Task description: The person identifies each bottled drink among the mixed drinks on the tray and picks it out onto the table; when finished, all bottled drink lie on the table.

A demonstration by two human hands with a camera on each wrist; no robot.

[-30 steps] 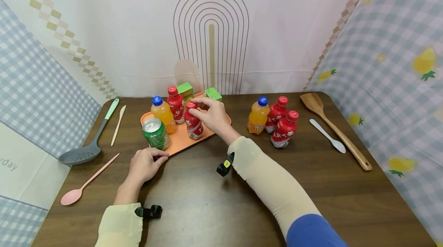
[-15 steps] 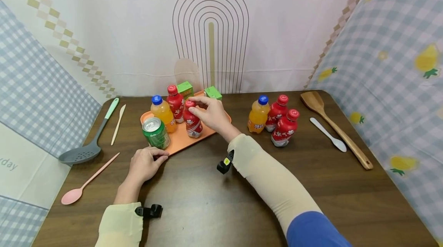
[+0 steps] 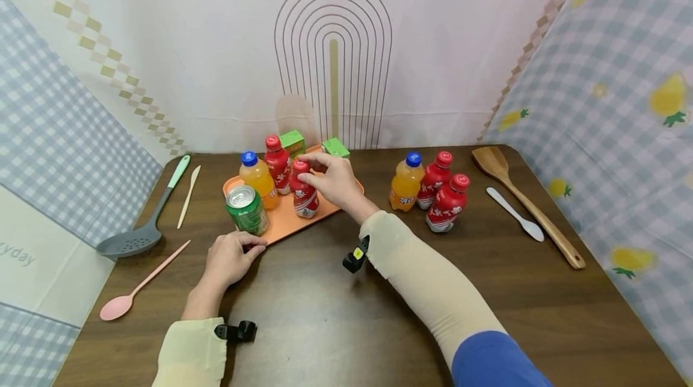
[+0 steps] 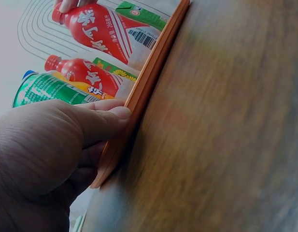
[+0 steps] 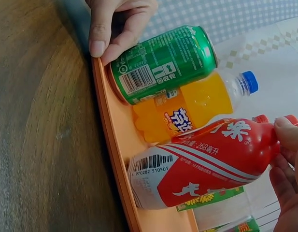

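My left hand pinches the front left corner of an orange tray; in the left wrist view the thumb lies on its rim. A red drink bottle stands near the tray's front edge, and my right hand grips it by the neck, just under the cap. In the right wrist view this bottle has its base at the tray. Also on the tray are a green soda can, a blue-capped orange soda bottle, a second red bottle and two green cartons, partly hidden.
Right of the tray stand another orange soda bottle and two red bottles. Farther right lie a white spoon and a wooden spatula. At left are a grey slotted turner, a cream knife and a pink spoon.
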